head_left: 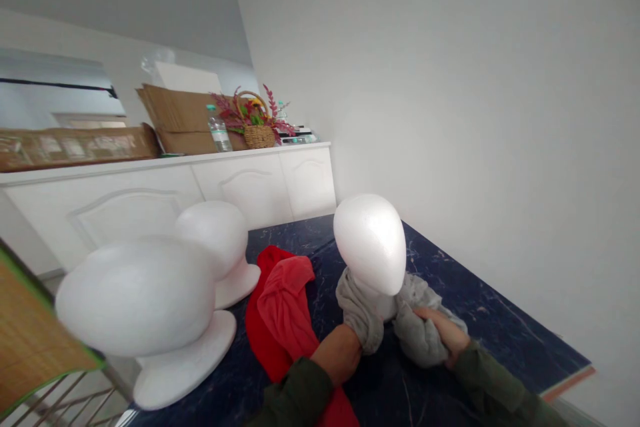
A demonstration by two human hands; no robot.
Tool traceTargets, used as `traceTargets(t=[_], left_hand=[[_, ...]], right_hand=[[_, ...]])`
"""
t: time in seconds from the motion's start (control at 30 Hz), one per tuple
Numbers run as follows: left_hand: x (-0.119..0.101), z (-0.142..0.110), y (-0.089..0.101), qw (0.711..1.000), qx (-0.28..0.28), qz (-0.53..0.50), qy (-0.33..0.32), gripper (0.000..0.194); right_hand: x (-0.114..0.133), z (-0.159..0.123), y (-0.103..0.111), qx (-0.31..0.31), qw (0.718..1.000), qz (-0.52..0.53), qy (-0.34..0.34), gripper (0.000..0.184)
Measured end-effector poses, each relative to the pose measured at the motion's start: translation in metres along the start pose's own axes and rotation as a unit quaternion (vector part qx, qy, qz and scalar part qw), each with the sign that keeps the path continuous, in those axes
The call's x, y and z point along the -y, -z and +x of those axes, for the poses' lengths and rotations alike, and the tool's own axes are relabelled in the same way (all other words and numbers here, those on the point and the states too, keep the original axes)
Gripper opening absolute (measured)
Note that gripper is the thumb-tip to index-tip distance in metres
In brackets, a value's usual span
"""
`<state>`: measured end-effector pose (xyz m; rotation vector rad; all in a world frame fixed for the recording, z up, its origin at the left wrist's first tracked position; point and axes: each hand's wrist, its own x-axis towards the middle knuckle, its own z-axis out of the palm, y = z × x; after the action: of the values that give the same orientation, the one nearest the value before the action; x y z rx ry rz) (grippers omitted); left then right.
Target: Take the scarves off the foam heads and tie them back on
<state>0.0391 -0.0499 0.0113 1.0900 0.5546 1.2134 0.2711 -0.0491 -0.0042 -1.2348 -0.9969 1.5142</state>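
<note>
Both hands are on the grey cloth (395,320) bunched around the neck of the white foam head (370,250), which stands upright on the dark marbled desk (480,307), near its right side.

Left hand (340,352): grip closed on the left end of the grey cloth, just below the head's chin. Right hand (443,332): grip closed on the other end, fingers buried in the folds. The ends sit on opposite sides of the neck, so the cloth wraps it like a scarf; holding both ends keeps it snug to the form, I judge.

The head leans slightly toward the camera; can't tell whether the base sits flat, since the cloth hides it.

Red cloth (283,320) lies loose on the desk just left of the left hand, partly under the sleeve. Untouched.

Two more foam heads, near one (140,293) and far one (215,233), stand bare at the desk's left edge, well apart from the hands.

Background: white cabinet (175,193) along the wall carrying cardboard (175,117), a water bottle (219,128) and a flower basket (257,127).
</note>
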Motion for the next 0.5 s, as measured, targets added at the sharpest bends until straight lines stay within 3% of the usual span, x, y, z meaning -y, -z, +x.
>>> traceTargets(t=[0.1,0.23,0.33,0.4,0.5], left_hand=[[0.009,0.004,-0.001,0.995,0.039,0.063,-0.072,0.035],[0.019,0.011,0.002,0.973,0.094,0.139,-0.156,0.028],[0.026,0.015,0.007,0.974,0.108,0.132,-0.151,0.028],[0.028,0.016,0.008,0.971,0.125,0.136,-0.150,0.028],[0.026,0.016,0.007,0.967,0.146,0.141,-0.151,0.027]], right_hand=[[-0.007,-0.012,-0.036,0.068,0.992,0.093,-0.054,0.031],[-0.015,-0.014,-0.072,0.007,0.992,0.120,0.025,0.025],[-0.020,-0.011,-0.079,-0.059,0.989,-0.042,0.126,0.028],[-0.021,-0.009,-0.073,-0.090,0.963,-0.172,0.187,0.029],[-0.019,-0.011,-0.056,-0.125,0.923,-0.283,0.228,0.022]])
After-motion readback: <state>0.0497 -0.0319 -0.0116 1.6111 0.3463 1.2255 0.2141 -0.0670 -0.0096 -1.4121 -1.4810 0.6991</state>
